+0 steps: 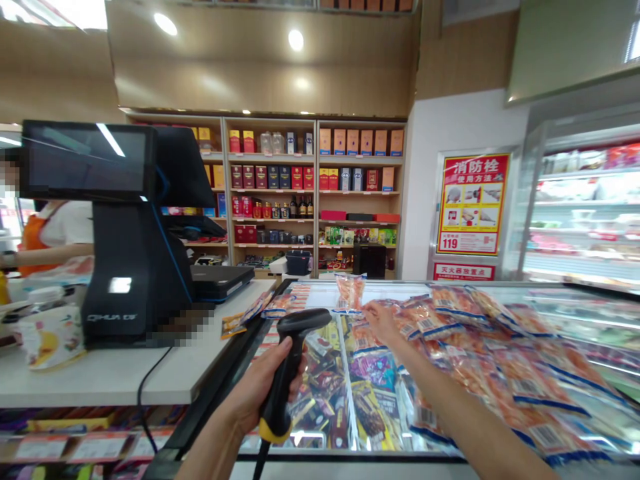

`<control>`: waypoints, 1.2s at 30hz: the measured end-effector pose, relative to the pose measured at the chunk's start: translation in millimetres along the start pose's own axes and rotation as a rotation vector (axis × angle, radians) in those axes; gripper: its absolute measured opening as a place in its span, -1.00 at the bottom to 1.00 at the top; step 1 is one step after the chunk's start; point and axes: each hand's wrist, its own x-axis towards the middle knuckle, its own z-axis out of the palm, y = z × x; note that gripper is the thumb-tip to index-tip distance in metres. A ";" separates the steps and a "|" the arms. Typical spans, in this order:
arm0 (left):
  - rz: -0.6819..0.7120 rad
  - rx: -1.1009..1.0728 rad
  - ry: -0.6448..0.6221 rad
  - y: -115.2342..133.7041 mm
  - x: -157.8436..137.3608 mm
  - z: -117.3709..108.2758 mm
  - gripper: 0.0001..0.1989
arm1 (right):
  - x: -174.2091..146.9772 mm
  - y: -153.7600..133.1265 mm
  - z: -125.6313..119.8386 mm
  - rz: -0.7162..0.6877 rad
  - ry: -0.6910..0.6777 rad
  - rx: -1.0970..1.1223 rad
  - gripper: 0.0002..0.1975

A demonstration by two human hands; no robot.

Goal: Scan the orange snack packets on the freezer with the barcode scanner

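My left hand (270, 380) is wrapped round the grip of a black and yellow barcode scanner (285, 373), held head up over the glass-topped freezer. At the far side, a clear packet of orange-brown food (349, 293) stands nearly upright. The fingers of my right hand (381, 321) are closed at its lower right corner and look pinched on it, though the contact is small and blurred. To the right, a heap of similar packets (470, 360) with blue edges and barcodes covers much of the glass. A few more packets (280, 305) lie left of the upright one.
A black checkout terminal (135, 267) stands on the white counter (200, 360) at left, its cable hanging over the edge. Frozen goods (320, 387) show under the freezer glass. A person in an orange garment (35, 243) is behind the terminal. Shelves of boxes (270, 177) line the back wall.
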 end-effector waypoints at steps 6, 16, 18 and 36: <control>-0.005 0.004 0.007 0.2 -0.6 -4.6 -0.69 | 8.3 -4.6 -18.6 0.146 0.087 -0.230 -0.87; -0.003 0.132 0.249 9.7 -8.4 -49.8 -0.62 | 45.5 3.8 -51.2 0.442 0.059 -0.597 -0.79; 0.003 0.122 0.280 10.4 -10.5 -62.7 -0.62 | 51.3 -6.7 -32.8 0.342 0.047 -0.580 -0.71; 0.012 0.077 0.348 4.2 -13.0 -105.5 -0.62 | 68.9 -62.5 239.9 0.592 -0.163 0.031 -0.90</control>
